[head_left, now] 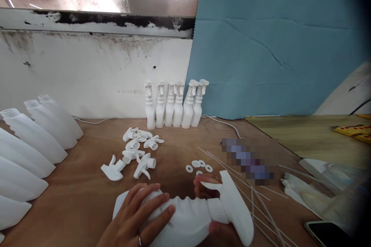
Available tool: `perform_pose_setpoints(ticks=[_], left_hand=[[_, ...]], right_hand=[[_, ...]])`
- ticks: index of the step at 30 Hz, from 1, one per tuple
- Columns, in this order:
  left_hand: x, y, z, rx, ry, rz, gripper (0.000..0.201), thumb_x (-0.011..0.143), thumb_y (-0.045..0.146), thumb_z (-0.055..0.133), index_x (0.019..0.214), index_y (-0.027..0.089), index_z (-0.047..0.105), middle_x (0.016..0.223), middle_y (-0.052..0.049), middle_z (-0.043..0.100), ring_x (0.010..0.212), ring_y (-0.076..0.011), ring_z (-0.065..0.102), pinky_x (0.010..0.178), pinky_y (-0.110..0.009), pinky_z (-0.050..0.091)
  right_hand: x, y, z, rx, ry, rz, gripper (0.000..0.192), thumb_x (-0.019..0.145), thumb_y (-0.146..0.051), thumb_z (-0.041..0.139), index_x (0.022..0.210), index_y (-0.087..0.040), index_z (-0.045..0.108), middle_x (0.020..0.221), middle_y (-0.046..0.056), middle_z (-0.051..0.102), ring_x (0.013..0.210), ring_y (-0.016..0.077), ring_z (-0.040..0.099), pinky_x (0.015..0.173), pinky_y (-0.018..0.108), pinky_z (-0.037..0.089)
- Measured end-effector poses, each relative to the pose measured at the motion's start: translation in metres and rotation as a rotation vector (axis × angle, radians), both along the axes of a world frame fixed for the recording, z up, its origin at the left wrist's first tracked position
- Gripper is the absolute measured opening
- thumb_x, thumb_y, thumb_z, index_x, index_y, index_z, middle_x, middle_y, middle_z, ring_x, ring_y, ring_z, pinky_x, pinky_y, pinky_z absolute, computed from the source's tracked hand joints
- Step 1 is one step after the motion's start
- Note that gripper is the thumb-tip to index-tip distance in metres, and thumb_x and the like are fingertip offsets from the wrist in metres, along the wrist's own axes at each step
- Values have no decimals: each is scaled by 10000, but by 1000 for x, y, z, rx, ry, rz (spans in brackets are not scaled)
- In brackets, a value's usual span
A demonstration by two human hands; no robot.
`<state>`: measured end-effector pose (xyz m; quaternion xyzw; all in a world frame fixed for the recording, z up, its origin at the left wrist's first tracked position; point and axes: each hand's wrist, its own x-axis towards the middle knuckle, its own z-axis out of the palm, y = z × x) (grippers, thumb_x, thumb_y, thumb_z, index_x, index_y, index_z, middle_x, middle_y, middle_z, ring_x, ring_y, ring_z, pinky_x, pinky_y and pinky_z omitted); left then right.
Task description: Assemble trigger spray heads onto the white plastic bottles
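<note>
A white spray bottle [191, 218] lies on its side near the front of the table, its neck toward the right. My left hand [142, 212], wearing a ring, is closed over the bottle's body. On the neck sits a white trigger sprayer head [236, 212]. My right hand [204, 185] grips the head around its collar from behind; part of that hand is hidden by the sprayer. Just beyond it lie several white ring washers [208, 168]. Farther left, loose trigger sprayer heads [145, 166] are heaped together.
Several bottles without heads [34, 144] stand along the left edge. Against the wall stand several bottles with sprayer heads [188, 112]. Thin white tubes [266, 208] spread across the right side, near a plastic bag [313, 197] and a phone [330, 233]. A blurred patch covers something [246, 160].
</note>
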<state>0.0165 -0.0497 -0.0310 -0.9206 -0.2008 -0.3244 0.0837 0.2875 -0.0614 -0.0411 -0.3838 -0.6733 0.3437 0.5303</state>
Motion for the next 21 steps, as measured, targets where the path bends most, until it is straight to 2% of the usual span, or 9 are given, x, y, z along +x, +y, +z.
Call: perform_pose_setpoints(ticks=[4,6,8,10,14,15,17,19,21], left_hand=[[2,0,8,-97,-50,13,460,1027,345,246,1419,185,426,1380,-110,502,1361,-251,362,1098,-406,373],[-1,0,17,-193,-101,76,465,1007,352,331,1431,176,400,1392,-140,486,1339,-259,404,1048,-401,450],[-8,1,26,-291,-124,164,503,973,364,428,1439,180,383,1381,-147,502,1267,-254,500,973,-361,523],[-17,2,31,-423,-106,197,477,942,326,508,1405,246,425,1305,-92,583,1129,-210,617,862,-277,578],[-34,15,30,-892,-233,58,382,887,371,613,1257,303,547,1181,-32,664,1000,-193,679,777,-248,593],[-37,22,29,-986,-327,40,387,871,399,629,1233,283,558,1174,-49,665,996,-208,680,773,-264,595],[-42,42,28,-1056,-568,87,415,837,435,658,1190,235,568,1151,-88,667,967,-231,684,731,-277,598],[-48,69,29,-965,-850,229,447,789,441,695,1134,193,555,1116,-115,663,939,-236,679,698,-272,586],[-55,100,33,-805,-1062,373,479,720,429,733,1069,192,506,1063,-95,649,957,-230,658,740,-282,565]], right_hand=[[-6,0,6,26,112,8,486,697,-642,710,1032,-290,688,911,78,620,793,296,614,701,419,533],[-9,0,7,17,166,4,477,690,-646,711,1035,-317,694,888,69,620,763,291,600,662,416,514],[-11,1,4,-52,235,5,603,658,-675,719,1152,-335,649,938,73,622,715,277,590,567,380,487],[-9,4,-1,-110,290,47,721,633,-699,727,1247,-346,592,1047,86,624,702,264,594,521,351,465],[5,13,-5,-91,277,163,970,486,-802,734,1344,-429,477,1235,71,600,731,260,639,570,357,515],[9,13,-2,-96,188,170,952,517,-777,745,1355,-428,460,1217,64,612,794,276,651,660,385,542],[18,13,7,-129,-45,15,677,784,-598,687,1376,-376,446,1140,66,638,988,292,620,897,450,495],[25,13,14,-116,-331,-121,472,906,-399,596,1360,-361,470,1249,70,581,1145,289,551,1011,483,419],[32,15,15,-37,-579,-204,379,907,-289,554,1282,-343,557,1354,70,509,1229,306,492,1040,512,393]])
